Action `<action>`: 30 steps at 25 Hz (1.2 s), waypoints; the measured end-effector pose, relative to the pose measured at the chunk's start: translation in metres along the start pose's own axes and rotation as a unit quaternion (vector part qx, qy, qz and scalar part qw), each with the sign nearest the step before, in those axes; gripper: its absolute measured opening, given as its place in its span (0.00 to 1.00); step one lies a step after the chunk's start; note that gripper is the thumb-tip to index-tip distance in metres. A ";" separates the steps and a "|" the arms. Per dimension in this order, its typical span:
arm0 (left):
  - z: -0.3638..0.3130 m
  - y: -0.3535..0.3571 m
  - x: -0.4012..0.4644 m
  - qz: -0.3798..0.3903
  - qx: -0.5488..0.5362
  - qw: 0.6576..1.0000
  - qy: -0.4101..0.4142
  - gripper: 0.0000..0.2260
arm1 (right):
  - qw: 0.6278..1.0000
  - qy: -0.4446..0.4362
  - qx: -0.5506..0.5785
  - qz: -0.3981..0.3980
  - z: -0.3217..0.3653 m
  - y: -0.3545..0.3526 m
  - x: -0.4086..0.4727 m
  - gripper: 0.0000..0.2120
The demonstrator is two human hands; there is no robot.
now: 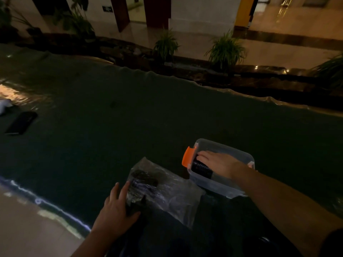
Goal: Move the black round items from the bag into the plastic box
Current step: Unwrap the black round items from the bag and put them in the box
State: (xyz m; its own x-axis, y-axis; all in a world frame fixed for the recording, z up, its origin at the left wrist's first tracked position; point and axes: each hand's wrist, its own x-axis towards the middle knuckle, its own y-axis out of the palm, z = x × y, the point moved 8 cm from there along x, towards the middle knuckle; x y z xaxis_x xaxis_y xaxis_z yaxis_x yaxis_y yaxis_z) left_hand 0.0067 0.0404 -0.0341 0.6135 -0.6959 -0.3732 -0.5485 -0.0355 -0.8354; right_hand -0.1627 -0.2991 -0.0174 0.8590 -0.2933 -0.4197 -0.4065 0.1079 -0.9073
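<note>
A clear plastic bag (172, 193) lies on the dark table near its front edge, with several black round items (143, 179) inside it. My left hand (117, 206) rests on the bag's left end, fingers spread, thumb pressing its dark contents. To the right stands a clear plastic box (222, 186) with an orange latch (187, 156). A row of black round items (201, 168) lies stacked on edge inside the box. My right hand (217, 162) reaches into the box, palm down on that row; whether it grips one is hidden.
A black phone (21, 122) and a white object (4, 105) lie at the far left of the table. The table's far edge (185, 78) borders a planter strip with green plants (225, 50). Pale floor (27, 229) shows at lower left.
</note>
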 end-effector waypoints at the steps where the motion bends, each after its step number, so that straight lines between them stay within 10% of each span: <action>1: -0.001 0.000 0.000 0.000 0.001 1.000 0.003 0.52 | 1.000 0.001 0.001 -0.004 0.000 0.001 0.000 0.40; 14: -0.031 -0.010 0.007 -0.001 0.087 0.995 0.054 0.53 | 0.996 0.046 0.050 -0.054 0.000 -0.041 -0.071 0.49; 23: -0.039 -0.009 0.029 0.003 0.124 0.990 0.070 0.56 | 0.991 -0.036 0.073 -0.105 0.100 -0.011 -0.155 0.16; 30: -0.028 -0.002 0.033 0.018 0.076 0.995 0.062 0.56 | 0.987 -0.027 0.159 -0.021 0.132 0.051 -0.080 0.29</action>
State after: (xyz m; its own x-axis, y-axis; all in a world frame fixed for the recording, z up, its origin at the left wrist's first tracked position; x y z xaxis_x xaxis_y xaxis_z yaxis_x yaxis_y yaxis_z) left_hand 0.0120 -0.0021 -0.0338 0.5143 -0.7784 -0.3599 -0.4716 0.0938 -0.8768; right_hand -0.2108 -0.1451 -0.0336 0.8918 -0.2542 -0.3743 -0.2591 0.3915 -0.8830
